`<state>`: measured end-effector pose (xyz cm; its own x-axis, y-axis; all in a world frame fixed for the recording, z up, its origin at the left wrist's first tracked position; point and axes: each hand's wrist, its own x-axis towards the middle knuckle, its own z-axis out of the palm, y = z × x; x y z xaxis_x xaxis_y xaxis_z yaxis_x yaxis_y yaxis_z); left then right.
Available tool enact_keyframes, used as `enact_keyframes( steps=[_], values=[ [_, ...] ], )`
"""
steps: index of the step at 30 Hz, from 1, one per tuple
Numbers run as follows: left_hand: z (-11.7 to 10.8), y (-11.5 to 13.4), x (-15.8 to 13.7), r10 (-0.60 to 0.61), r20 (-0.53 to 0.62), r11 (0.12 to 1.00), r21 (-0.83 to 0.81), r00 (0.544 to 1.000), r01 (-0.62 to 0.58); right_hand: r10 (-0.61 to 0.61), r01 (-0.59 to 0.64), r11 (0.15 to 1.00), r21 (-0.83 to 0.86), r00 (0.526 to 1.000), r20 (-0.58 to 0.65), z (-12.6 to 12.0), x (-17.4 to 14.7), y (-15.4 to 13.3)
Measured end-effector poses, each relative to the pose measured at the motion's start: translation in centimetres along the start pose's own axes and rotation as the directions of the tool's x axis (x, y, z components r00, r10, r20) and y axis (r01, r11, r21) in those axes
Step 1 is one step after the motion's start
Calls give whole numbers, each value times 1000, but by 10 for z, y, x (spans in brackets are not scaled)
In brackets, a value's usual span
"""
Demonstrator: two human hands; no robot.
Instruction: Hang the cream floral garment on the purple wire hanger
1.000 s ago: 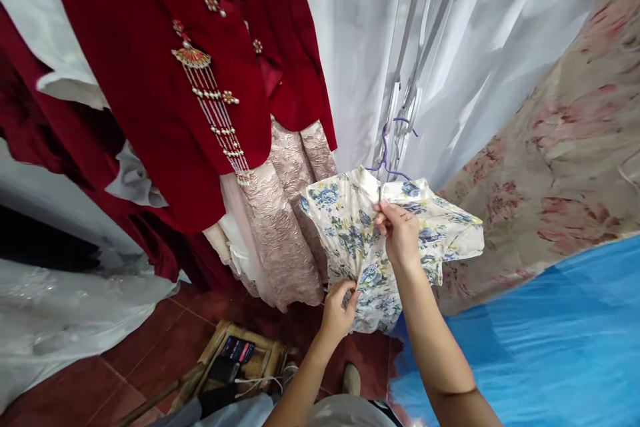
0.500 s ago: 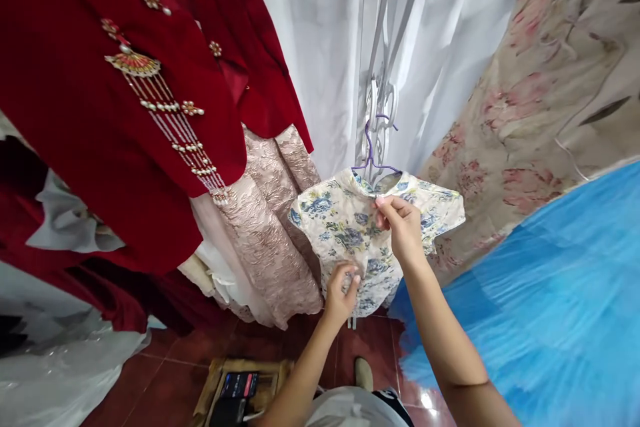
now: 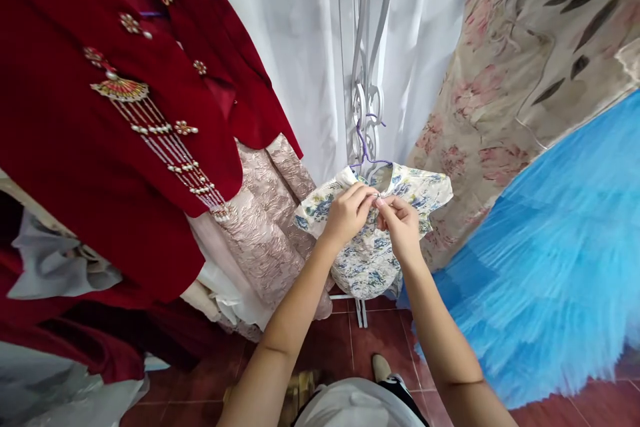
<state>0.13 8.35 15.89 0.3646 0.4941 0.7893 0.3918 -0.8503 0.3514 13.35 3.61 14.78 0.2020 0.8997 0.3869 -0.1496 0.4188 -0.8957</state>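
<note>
A small short-sleeved blouse [image 3: 370,263], cream with blue flowers, hangs on a purple hanger [image 3: 367,147] hooked to a white metal stand [image 3: 361,97]. At the front of its neckline my left hand [image 3: 349,213] pinches the collar edge from the left. My right hand [image 3: 399,220] pinches the same spot from the right, fingertips almost touching those of the left. Whatever small fastening lies between the fingertips is too small to make out. The lower front of the blouse hangs loose beneath both hands.
On the left hang a dark red jacket [image 3: 125,180] with a beaded tassel and a pink brocade garment [image 3: 270,227]. A floral fabric [image 3: 480,107] and a blue tulle skirt [image 3: 545,247] are on the right. White curtains [image 3: 295,33] hang behind the stand, above a red tiled floor [image 3: 327,340].
My left hand has risen from the lower front of the blouse to the neckline, where it now pinches the collar. My right hand stays at the collar. The view has shifted slightly.
</note>
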Motion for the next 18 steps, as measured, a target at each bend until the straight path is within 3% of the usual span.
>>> enact_keyframes(
  steps=[6, 10, 13, 15, 18],
  values=[
    [0, 9, 7, -29, -203, 999, -19, 979, 26, 12, -11, 1000, -4, 998, 55, -1, 15, 23],
    [-25, -2, 19, -137, -464, 991, -64, 875, 122, 119, -107, 989, -97, 986, 121, -8, 2, 59],
    [-58, -38, 10, -314, -500, 949, -144, 807, 280, 210, -185, 974, -133, 954, 214, -23, -16, 83],
    [-77, -68, -7, -477, -481, 877, -305, 736, 370, 244, -199, 965, -168, 917, 314, -32, -24, 92],
    [-84, -101, -44, -758, -424, 623, -697, 497, 356, 243, -161, 965, -209, 847, 474, -40, -29, 98]
  ],
)
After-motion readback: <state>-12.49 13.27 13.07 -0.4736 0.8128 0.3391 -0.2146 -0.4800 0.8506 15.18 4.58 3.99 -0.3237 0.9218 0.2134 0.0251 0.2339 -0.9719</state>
